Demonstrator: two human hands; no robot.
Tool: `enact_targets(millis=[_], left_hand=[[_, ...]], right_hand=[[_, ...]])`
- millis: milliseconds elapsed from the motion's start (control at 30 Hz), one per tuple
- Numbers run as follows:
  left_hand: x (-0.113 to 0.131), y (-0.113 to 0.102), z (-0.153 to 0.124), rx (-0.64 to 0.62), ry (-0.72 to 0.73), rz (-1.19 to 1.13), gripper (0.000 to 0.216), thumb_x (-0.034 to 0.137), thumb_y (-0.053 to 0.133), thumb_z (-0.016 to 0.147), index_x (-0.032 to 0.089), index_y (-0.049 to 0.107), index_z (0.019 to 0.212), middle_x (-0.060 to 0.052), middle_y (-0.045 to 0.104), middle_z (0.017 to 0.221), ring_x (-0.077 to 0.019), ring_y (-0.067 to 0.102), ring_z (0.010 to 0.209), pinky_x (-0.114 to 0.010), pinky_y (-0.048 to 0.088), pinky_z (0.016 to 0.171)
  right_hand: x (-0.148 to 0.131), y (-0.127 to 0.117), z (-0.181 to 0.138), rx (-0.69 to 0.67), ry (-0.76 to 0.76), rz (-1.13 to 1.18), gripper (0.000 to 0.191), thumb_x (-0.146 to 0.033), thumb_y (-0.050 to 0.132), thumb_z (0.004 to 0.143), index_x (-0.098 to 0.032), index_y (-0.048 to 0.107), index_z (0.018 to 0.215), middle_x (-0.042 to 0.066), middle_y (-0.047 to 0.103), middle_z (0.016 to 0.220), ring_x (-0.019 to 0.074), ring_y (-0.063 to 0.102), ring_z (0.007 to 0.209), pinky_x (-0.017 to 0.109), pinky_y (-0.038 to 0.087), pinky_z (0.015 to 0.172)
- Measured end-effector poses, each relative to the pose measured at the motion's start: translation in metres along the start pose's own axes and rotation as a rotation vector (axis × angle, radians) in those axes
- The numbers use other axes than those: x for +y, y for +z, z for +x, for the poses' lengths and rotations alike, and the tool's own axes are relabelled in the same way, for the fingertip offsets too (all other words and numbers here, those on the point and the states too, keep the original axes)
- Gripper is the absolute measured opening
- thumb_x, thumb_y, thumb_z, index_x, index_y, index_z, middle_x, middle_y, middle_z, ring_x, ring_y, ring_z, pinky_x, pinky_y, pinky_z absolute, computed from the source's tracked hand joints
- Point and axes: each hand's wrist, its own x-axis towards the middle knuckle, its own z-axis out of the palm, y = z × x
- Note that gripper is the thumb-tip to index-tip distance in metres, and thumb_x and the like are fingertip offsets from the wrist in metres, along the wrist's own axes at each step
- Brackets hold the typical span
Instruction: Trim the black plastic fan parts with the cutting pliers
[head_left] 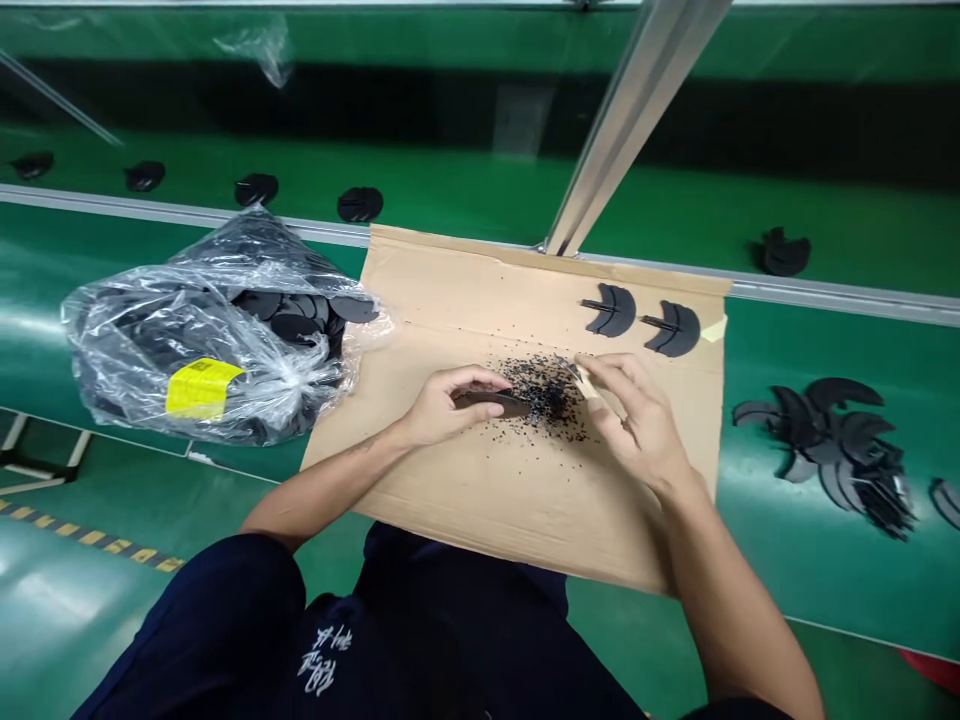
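My left hand [446, 402] is closed on a flat black plastic part [491, 402], held edge-on just above a sheet of brown cardboard [465, 480]. My right hand [634, 420] pinches a small blade-like tool [574, 372] whose tip meets the part's right end. Beneath both hands lies a scatter of black shavings [544, 395]. Two black crescent-shaped parts [611, 310] [673, 328] rest side by side at the cardboard's far right.
A clear plastic bag [210, 340] full of black parts, with a yellow label, sits to the left. A loose pile of black parts [832, 440] lies to the right on the green bench. Single parts ride the green conveyor [480, 195] behind; a metal post [622, 120] rises from its rail.
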Motion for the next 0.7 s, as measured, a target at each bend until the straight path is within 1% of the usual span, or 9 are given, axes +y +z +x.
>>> enact_targets(millis=[67, 167, 300, 467, 700], left_hand=[[-0.001, -0.001, 0.000, 0.002, 0.014, 0.016, 0.034, 0.042, 0.078, 0.085, 0.013, 0.076, 0.103, -0.009, 0.079, 0.095, -0.0143, 0.074, 0.083, -0.023, 0.059, 0.073], [-0.001, -0.001, 0.002, -0.006, 0.082, 0.021, 0.028, 0.037, 0.077, 0.087, 0.014, 0.076, 0.103, -0.009, 0.079, 0.098, -0.0153, 0.075, 0.090, -0.025, 0.059, 0.083], [-0.001, 0.000, 0.002, -0.016, 0.136, 0.002, 0.024, 0.032, 0.078, 0.086, 0.016, 0.077, 0.103, -0.008, 0.079, 0.097, -0.0144, 0.074, 0.089, -0.024, 0.059, 0.083], [0.001, 0.000, 0.001, -0.023, 0.124, 0.040, 0.023, 0.031, 0.077, 0.087, 0.017, 0.078, 0.105, -0.008, 0.079, 0.097, -0.0151, 0.075, 0.089, -0.024, 0.060, 0.082], [-0.001, -0.001, 0.000, -0.028, 0.118, 0.040, 0.022, 0.030, 0.078, 0.087, 0.018, 0.078, 0.106, -0.008, 0.080, 0.099, -0.0145, 0.075, 0.091, -0.024, 0.060, 0.084]], right_hand=[[-0.009, 0.009, 0.003, -0.030, 0.001, 0.125, 0.029, -0.033, 0.050, 0.101, -0.019, 0.066, 0.121, 0.010, 0.066, 0.100, 0.0231, 0.065, 0.087, 0.038, 0.057, 0.073], [-0.017, 0.017, 0.002, -0.073, 0.026, 0.203, 0.020, -0.033, 0.057, 0.099, -0.021, 0.065, 0.112, 0.009, 0.070, 0.099, 0.0223, 0.067, 0.087, 0.036, 0.057, 0.075], [-0.018, 0.019, -0.002, -0.070, 0.018, 0.175, 0.022, -0.034, 0.066, 0.095, -0.021, 0.065, 0.113, 0.010, 0.073, 0.103, 0.0242, 0.069, 0.091, 0.040, 0.058, 0.083], [-0.015, 0.019, -0.005, -0.049, -0.007, 0.200, 0.024, -0.030, 0.068, 0.093, -0.019, 0.066, 0.114, 0.012, 0.073, 0.106, 0.0241, 0.071, 0.093, 0.039, 0.060, 0.081], [-0.015, 0.021, -0.007, -0.021, -0.051, 0.175, 0.027, -0.027, 0.071, 0.092, -0.020, 0.067, 0.118, 0.011, 0.074, 0.106, 0.0234, 0.072, 0.092, 0.039, 0.062, 0.080]])
